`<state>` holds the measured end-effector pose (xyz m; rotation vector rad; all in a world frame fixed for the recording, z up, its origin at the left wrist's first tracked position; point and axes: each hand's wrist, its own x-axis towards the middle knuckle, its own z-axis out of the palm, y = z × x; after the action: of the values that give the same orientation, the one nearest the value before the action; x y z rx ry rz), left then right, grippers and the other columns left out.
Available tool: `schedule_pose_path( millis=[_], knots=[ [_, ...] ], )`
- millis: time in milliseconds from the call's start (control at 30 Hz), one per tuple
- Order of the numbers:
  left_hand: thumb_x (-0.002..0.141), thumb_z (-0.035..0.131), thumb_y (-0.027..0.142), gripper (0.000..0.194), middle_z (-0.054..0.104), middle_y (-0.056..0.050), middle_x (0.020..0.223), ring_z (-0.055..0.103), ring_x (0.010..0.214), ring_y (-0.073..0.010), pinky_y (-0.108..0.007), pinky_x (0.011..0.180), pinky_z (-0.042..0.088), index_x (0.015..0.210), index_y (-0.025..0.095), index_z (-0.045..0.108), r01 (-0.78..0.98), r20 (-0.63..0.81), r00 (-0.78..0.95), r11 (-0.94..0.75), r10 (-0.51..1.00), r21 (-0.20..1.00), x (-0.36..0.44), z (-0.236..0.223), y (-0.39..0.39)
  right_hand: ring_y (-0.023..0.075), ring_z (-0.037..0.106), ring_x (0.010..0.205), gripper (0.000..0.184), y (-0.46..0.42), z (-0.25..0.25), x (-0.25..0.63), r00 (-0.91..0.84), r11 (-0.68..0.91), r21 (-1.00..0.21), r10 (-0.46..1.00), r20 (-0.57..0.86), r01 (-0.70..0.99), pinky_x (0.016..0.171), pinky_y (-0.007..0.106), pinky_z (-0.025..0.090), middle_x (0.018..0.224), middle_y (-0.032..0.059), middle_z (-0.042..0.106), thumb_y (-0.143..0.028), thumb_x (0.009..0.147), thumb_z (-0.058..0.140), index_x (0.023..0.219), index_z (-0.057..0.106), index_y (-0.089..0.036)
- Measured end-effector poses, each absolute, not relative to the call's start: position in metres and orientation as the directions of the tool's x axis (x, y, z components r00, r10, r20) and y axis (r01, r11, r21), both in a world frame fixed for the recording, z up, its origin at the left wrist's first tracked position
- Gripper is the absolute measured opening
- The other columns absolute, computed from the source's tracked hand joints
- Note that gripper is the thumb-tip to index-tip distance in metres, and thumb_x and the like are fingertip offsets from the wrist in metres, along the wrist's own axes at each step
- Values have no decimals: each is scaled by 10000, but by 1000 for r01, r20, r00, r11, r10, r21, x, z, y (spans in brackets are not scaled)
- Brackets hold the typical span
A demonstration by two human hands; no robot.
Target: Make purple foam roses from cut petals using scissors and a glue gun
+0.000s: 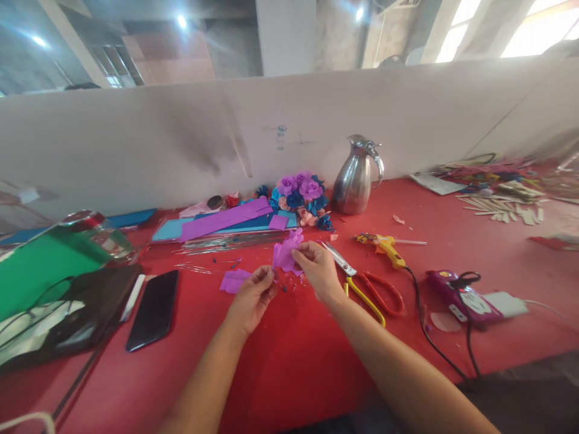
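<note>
While the right hand (320, 272) pinches ruffled purple paper (283, 255) by its right side over the red table (294, 367), the paper slants down toward the left hand (252, 299), just beside — fingers narrowed, grip unclear.

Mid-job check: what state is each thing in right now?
Purple paper: ruffled, held up.
Left hand: fingers pinched at the paper's edge.
Right hand: fingers closed on the paper.
Scissors: lying down, handles spread.
Glue gun: lying down, cord attached.
Metal jug: upright.
Phone: flat, screen dark.
</note>
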<state>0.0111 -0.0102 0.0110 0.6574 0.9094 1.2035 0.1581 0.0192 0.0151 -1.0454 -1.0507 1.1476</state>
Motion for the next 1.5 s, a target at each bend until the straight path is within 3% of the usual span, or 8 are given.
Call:
schedule_pose_path(
  millis=[467, 1167, 1367, 1500],
  knots=[
    [476, 875, 234, 322, 571, 33, 620, 469, 503, -32, -130, 453, 402, 671, 124, 644, -492, -245, 84, 254, 966, 833, 15, 10, -10, 159, 627, 628, 169, 9, 14, 147, 74, 126, -984, 990, 117, -129, 584, 258, 486, 697, 27, 676, -344, 751, 608, 778, 610, -177],
    [496, 863, 240, 296, 569, 31, 610, 429, 496, -26, -134, 466, 371, 710, 122, 697, -471, -231, 50, 227, 972, 852, 15, 9, -11, 150, 632, 618, 152, 4, 18, 145, 71, 120, -975, 991, 109, -187, 605, 259, 496, 670, 13, 672, -325, 745, 623, 772, 596, -178],
    [518, 844, 226, 257, 573, 24, 610, 439, 504, -34, -150, 478, 363, 702, 120, 699, -451, -221, 31, 211, 975, 867, 14, 10, -12, 158, 637, 616, 163, 2, 20, 144, 32, 95, -959, 995, 89, -269, 622, 280, 515, 678, 8, 675, -344, 736, 631, 767, 579, -193],
    [483, 860, 244, 287, 564, 30, 583, 431, 496, -33, -149, 473, 350, 685, 122, 696, -439, -222, 25, 211, 975, 874, 15, 12, -13, 155, 628, 606, 160, 2, 20, 145, 41, 106, -967, 994, 99, -231, 627, 280, 505, 663, 8, 669, -343, 738, 630, 757, 586, -190]
  ],
)
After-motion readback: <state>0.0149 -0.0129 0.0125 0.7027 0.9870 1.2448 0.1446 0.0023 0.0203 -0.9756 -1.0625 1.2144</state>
